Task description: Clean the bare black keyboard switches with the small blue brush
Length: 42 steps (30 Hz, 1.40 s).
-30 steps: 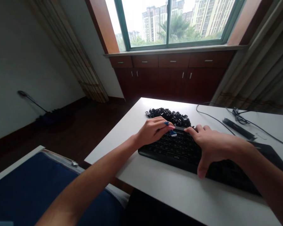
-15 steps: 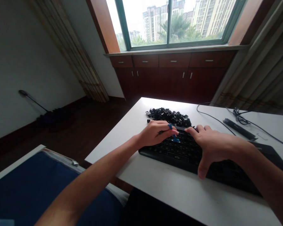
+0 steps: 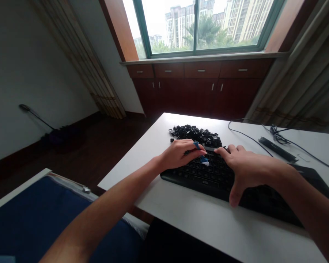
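Note:
My left hand [image 3: 179,153] is closed in a pinch around a small blue brush [image 3: 203,158]. White bristles at the brush's lower end meet the bare key area of a black keyboard [image 3: 185,180]. Many keycaps are off this keyboard, leaving dark sockets exposed. Across the keyboard's middle lies my right hand [image 3: 249,170], spanning it with the fingers at the far edge and the thumb at the near edge, holding it. Just behind the keyboard is a heap of loose black keycaps [image 3: 194,132]. Both forearms partly cover the keyboard.
The white table [image 3: 203,219] bears a black cable [image 3: 315,159] and a long black strip [image 3: 276,149] on the right. Left of the heap sits a lone keycap [image 3: 172,140]. A blue chair [image 3: 41,215] stands at the lower left. Cabinets [image 3: 197,93] line the window wall.
The brush has shifted and tilted slightly in my left hand, its bristles now showing more. My right hand stays in place on the keyboard.

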Available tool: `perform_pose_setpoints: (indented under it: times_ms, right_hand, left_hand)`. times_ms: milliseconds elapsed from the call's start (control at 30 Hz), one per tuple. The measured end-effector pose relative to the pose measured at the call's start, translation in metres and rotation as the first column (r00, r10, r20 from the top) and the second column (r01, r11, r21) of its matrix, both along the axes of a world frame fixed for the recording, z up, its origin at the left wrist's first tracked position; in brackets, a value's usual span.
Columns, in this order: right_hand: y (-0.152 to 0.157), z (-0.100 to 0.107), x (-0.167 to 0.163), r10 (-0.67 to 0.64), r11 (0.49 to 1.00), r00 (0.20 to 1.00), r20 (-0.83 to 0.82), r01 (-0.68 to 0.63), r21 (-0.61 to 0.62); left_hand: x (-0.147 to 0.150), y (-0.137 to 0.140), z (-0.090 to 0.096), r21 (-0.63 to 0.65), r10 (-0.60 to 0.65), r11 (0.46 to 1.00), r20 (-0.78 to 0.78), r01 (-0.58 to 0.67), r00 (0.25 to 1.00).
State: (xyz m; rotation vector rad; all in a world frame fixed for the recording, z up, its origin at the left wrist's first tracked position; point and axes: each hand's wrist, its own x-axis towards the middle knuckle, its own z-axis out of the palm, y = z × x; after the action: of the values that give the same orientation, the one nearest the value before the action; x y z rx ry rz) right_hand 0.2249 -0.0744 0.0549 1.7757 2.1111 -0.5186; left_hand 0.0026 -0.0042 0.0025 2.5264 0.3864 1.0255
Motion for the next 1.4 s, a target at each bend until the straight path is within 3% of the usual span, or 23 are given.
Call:
perform_pose_setpoints:
  times_ms: [233, 800, 1033, 1400]
  right_hand:
    - [-0.0003, -0.0001, 0.0008, -0.010, 1.000, 1.000, -0.018, 0.010, 0.000]
    - [0.0004, -0.0006, 0.0019, -0.009, 1.000, 1.000, -0.026, 0.009, 0.002]
    - [0.0006, -0.0020, 0.0027, -0.006, 1.000, 1.000, -0.026, 0.006, 0.002]
    - [0.0006, -0.0005, 0.0027, 0.000, 1.000, 1.000, -0.021, 0.000, 0.005]
  left_hand:
    - [0.0007, 0.0015, -0.0021, 0.054, 0.011, 0.998, 0.054, -0.014, 0.998]
    - [0.0000, -0.0018, 0.0016, -0.116, -0.078, 0.990, -0.001, 0.077, 0.997]
    - [-0.0001, -0.0008, -0.0011, -0.097, -0.068, 0.993, 0.011, 0.069, 0.998]
    - [0.0002, 0.0022, -0.0017, 0.036, 0.007, 0.999, 0.072, -0.010, 0.997]
